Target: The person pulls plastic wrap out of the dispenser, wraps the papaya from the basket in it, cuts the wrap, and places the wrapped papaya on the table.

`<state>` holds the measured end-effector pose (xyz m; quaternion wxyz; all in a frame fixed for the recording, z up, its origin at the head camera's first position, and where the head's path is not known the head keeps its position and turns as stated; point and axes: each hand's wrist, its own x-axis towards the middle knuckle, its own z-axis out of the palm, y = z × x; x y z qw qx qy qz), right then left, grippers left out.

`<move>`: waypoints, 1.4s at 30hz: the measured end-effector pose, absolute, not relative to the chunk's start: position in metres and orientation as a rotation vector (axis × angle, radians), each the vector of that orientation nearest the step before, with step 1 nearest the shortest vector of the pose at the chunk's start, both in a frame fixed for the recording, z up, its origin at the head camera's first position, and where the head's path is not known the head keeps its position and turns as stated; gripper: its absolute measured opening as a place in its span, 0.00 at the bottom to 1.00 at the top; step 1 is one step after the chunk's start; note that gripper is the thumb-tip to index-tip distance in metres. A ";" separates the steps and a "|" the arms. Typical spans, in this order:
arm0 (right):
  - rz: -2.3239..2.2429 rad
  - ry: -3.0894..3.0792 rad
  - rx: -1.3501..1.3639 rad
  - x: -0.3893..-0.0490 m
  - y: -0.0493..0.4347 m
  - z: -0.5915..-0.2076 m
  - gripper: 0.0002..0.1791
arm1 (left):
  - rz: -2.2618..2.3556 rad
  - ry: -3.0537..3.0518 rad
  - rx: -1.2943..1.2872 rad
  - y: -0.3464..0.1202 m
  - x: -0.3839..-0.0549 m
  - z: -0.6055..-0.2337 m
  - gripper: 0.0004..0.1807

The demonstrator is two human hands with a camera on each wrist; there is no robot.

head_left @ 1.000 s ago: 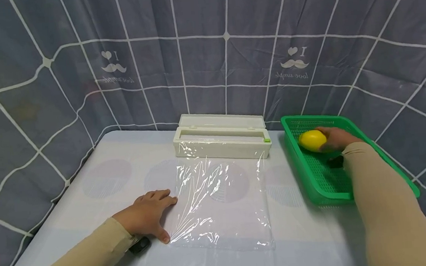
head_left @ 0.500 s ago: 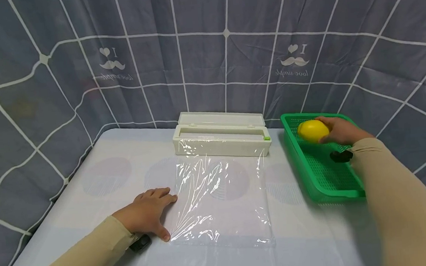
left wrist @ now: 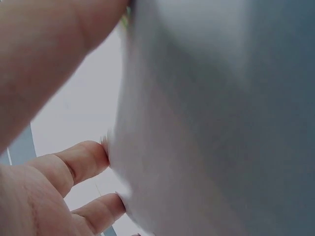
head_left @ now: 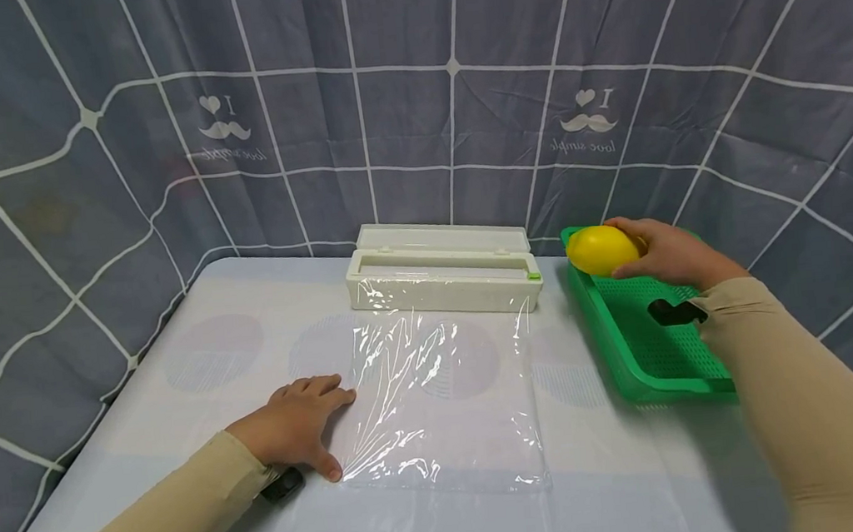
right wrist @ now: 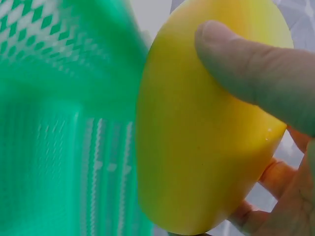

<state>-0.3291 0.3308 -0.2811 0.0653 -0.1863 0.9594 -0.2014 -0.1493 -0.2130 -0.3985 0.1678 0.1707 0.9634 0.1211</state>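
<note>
My right hand [head_left: 669,253] holds a smooth yellow mango [head_left: 600,251] above the far left part of a green plastic basket [head_left: 634,379]. In the right wrist view the thumb lies across the near side of the mango [right wrist: 197,132], with fingers behind it. A sheet of clear plastic wrap [head_left: 446,415] lies spread on the table, creased toward its lower left corner. There my left hand [head_left: 292,427] rests with fingers spread, thumb on the wrap's corner. The wrap runs out of a white dispenser box [head_left: 444,296], its lid raised.
The basket stands at the table's right side, its right part hidden by my sleeve. A white patterned cloth covers the table [head_left: 220,416]. Behind and around the table hangs a grey curtain [head_left: 407,117] with white grid lines.
My right hand has lifted the mango up from inside the basket and carried it left, toward the basket's far left rim. The left hand and the wrap stay in place.
</note>
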 end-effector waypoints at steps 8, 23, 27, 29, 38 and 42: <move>-0.650 2.895 -0.648 -0.297 0.282 -0.273 0.48 | 0.333 2.728 0.474 -0.211 -0.150 -0.397 0.63; -0.450 2.849 -1.041 -0.242 0.158 -0.338 0.44 | 0.329 2.733 0.498 -0.211 -0.149 -0.393 0.63; -0.433 2.830 -1.039 -0.236 0.138 -0.353 0.43 | 0.328 2.739 0.507 -0.210 -0.149 -0.394 0.63; -0.436 2.823 -1.035 -0.234 0.130 -0.359 0.43 | 0.321 2.744 0.509 -0.210 -0.149 -0.394 0.63; -0.419 2.765 -1.021 -0.226 0.107 -0.373 0.43 | 0.329 2.733 0.476 -0.208 -0.148 -0.395 0.61; -0.403 2.762 -1.006 -0.223 0.103 -0.375 0.44 | 0.330 2.737 0.470 -0.207 -0.148 -0.396 0.61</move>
